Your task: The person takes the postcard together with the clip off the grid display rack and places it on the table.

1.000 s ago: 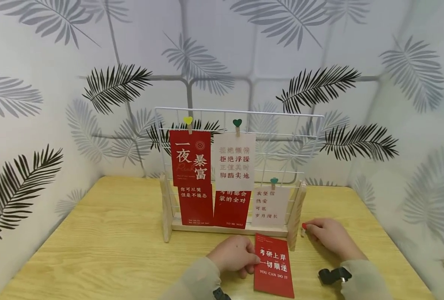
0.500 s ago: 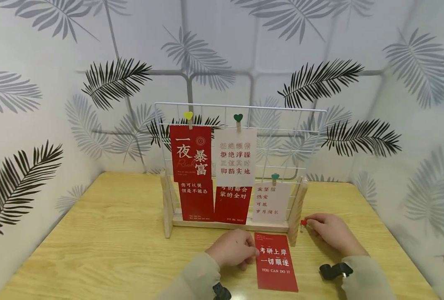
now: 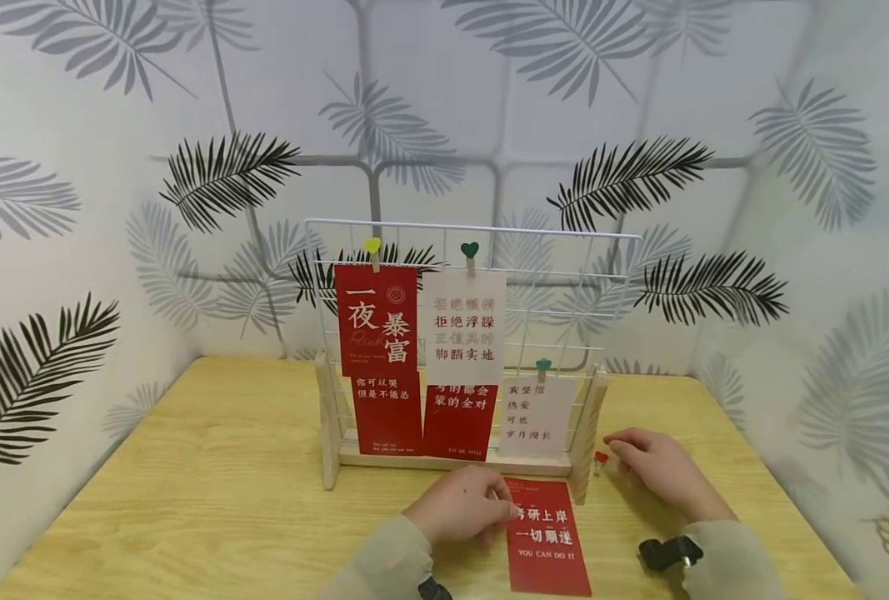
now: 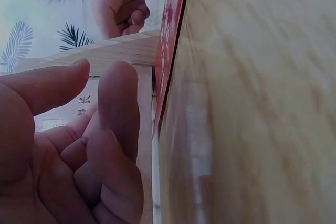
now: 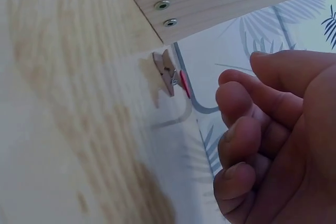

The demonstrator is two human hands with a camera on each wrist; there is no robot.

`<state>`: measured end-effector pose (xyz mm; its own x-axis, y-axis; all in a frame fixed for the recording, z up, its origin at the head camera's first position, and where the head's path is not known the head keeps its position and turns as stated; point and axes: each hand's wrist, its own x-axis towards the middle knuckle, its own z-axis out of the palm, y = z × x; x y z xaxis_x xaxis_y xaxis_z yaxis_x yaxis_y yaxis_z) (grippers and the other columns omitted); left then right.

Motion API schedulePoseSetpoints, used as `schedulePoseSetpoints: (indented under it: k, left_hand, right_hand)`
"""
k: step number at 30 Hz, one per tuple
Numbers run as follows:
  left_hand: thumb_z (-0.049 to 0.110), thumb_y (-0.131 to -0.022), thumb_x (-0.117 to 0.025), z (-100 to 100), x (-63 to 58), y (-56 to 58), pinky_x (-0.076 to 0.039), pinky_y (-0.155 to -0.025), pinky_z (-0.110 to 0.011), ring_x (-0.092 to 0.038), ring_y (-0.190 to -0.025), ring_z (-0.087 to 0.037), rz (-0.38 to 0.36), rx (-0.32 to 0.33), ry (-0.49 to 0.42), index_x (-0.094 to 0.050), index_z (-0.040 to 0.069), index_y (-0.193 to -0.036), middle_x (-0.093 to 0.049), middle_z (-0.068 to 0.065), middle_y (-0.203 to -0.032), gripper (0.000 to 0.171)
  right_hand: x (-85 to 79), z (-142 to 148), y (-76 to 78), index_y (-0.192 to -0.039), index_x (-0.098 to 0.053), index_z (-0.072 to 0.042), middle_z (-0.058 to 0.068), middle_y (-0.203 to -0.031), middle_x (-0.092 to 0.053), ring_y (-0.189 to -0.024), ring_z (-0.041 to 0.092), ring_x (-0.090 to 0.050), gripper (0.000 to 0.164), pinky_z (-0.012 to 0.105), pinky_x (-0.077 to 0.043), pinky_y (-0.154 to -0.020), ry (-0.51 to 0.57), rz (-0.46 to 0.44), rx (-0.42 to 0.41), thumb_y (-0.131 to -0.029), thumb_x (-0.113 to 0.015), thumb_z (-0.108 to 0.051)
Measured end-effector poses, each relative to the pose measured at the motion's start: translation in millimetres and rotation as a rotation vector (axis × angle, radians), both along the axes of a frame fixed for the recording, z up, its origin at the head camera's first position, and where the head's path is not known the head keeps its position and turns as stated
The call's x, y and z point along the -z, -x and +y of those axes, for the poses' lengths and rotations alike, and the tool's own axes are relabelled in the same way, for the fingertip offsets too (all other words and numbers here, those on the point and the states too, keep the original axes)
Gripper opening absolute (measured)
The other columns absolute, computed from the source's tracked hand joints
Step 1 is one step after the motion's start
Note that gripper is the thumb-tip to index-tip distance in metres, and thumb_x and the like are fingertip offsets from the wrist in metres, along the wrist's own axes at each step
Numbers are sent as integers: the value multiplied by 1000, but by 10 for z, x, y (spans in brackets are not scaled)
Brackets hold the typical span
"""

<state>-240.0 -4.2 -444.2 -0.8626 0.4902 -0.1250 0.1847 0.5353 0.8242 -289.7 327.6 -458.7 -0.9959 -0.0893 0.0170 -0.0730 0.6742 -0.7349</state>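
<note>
Red-heart clothespin [image 3: 601, 457] now free of the right hand [image 3: 656, 467].

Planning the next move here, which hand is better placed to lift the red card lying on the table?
The left hand, I'd say: it sits at the edge of the red card, while the right hand is farther off, beside the red heart clip. Both look empty.

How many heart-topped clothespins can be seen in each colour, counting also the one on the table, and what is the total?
Yellow clothespin: 1
Dark green clothespin: 1
Teal clothespin: 1
Red clothespin: 1
Total: 4
</note>
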Motion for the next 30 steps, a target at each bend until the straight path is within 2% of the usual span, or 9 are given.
schedulePoseSetpoints:
  k: [6, 11, 17, 26, 30]
  left_hand:
    - [24, -93, -74, -2, -55, -5, -48, -63, -36, -66, -58, -25, -44, -14, -34, -65, 19, -88, -66, -2, -76, 11]
    - [26, -93, -73, -30, -115, -11, -48, -62, -37, -67, -60, -24, -36, -3, -34, -65, 20, -90, -66, -1, -79, 11]
    - [27, -94, -73, -28, -162, -43, -48, -60, -36, -67, -59, -23, -46, -7, -27, -66, 21, -91, -67, -1, -79, 9]
    - [28, -95, -72, -40, -267, -54, -48, -59, -35, -68, -60, -24, -10, 18, -36, -65, 20, -94, -67, -2, -78, 10]
    - [29, -95, -72, -76, -309, -56, -47, -59, -35, -68, -60, -23, 4, 18, -34, -65, 22, -94, -66, -1, -78, 10]
  right_hand:
    - [-116, -34, -33, -128, -65, -3, 7, -82, -62, -64, 20, -54, 39, 33, -45, -58, 19, 20, -17, -106, -54, -33]
    - [-213, -90, -53, -129, -65, -5, 6, -84, -62, -68, 20, -54, 42, 35, -46, -62, 16, 39, -24, -106, -53, -38]
    - [-297, -136, -101, -129, -64, -4, 7, -85, -60, -69, 22, -53, 43, 36, -45, -61, 15, 51, -25, -107, -51, -38]
    - [-335, -147, -93, -125, -66, -5, 6, -83, -60, -67, 21, -54, 38, 34, -44, -57, 19, 89, -23, -106, -53, -36]
    - [-356, -162, -126, -127, -66, -6, 7, -82, -59, -66, 20, -53, 40, 34, -44, -58, 69, 93, -2, -106, -54, -37]
